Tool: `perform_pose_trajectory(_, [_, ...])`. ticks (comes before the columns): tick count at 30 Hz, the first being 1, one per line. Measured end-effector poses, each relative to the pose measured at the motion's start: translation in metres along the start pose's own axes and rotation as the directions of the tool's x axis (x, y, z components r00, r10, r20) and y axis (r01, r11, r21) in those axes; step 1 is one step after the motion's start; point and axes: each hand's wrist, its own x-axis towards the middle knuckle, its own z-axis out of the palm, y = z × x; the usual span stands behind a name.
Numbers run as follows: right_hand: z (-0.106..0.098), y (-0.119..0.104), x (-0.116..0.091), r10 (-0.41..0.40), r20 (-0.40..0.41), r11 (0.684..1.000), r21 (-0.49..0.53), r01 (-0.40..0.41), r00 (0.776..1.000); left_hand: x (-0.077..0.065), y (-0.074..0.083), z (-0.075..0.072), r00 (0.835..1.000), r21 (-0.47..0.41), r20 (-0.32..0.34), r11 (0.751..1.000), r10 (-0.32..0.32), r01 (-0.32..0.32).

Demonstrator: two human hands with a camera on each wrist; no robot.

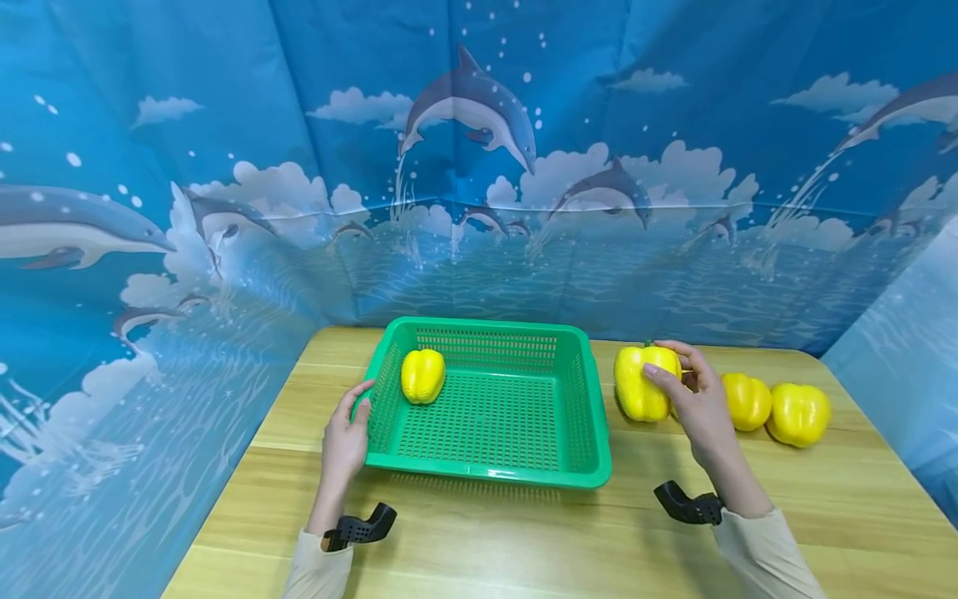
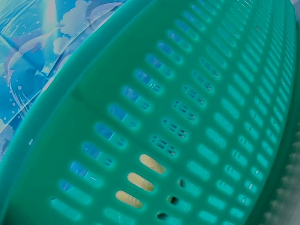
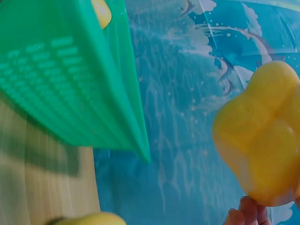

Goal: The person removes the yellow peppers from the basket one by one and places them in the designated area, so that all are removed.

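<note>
My right hand [image 1: 699,403] grips a yellow bell pepper [image 1: 642,384], thumb on the near side and fingers at the back, just right of the green plastic basket [image 1: 479,471]. The same pepper [image 3: 262,136] fills the right side of the right wrist view, with fingertips [image 3: 248,213] beneath it. Another yellow bell pepper [image 1: 422,376] stands inside the basket by its left wall. At the basket's left rim, my left hand [image 1: 347,437] holds on with fingers and thumb. Only the slotted basket wall [image 2: 154,117] appears in the left wrist view; that hand is out of sight there.
Right of my right hand, two yellow bell peppers [image 1: 747,401] [image 1: 799,414] sit side by side on the wooden table [image 1: 479,549]. A bit more yellow shows behind the hand. A blue dolphin-print curtain [image 1: 479,166] hangs behind the table.
</note>
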Motion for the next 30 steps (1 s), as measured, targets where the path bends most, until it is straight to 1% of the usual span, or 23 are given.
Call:
perform_pose_trajectory(3, [-0.009, 0.004, -0.002, 0.002, -0.004, 1.000, -0.021, -0.002, 1.000, 0.000, 0.000, 0.000, 1.000, 0.003, -0.001, 1.000, 0.002, -0.002])
perform_pose_trajectory(6, [-0.015, 0.009, -0.003, 0.007, -0.018, 0.997, -0.072, -0.008, 1.000, 0.000, -0.001, 0.000, 1.000, 0.003, -0.004, 1.000, -0.002, 0.002])
perform_pose_trajectory(9, [-0.021, 0.015, -0.004, 0.028, -0.019, 0.992, -0.119, -0.030, 0.999, -0.001, -0.001, 0.000, 1.000, -0.004, -0.004, 1.000, -0.005, 0.005])
perform_pose_trajectory(13, [-0.027, 0.025, -0.006, 0.069, 0.010, 0.977, -0.205, -0.066, 0.998, -0.001, 0.000, 0.000, 1.000, -0.008, 0.000, 1.000, -0.008, 0.008])
perform_pose_trajectory(16, [-0.031, 0.031, -0.008, 0.114, 0.042, 0.964, -0.247, -0.100, 0.993, -0.001, 0.000, 0.000, 1.000, -0.003, -0.001, 1.000, -0.008, 0.008])
perform_pose_trajectory(19, [-0.034, 0.038, -0.008, 0.169, 0.079, 0.952, -0.272, -0.142, 0.982, -0.001, 0.000, 0.000, 1.000, 0.004, -0.002, 1.000, -0.005, 0.005])
perform_pose_trajectory(23, [-0.038, 0.051, -0.010, 0.239, 0.136, 0.935, -0.299, -0.191, 0.961, -0.001, 0.000, 0.000, 1.000, 0.009, -0.004, 1.000, -0.007, 0.007])
perform_pose_trajectory(30, [-0.043, 0.073, -0.014, 0.287, 0.240, 0.928, -0.309, -0.208, 0.927, -0.001, 0.000, 0.000, 1.000, 0.012, -0.002, 1.000, -0.005, 0.005])
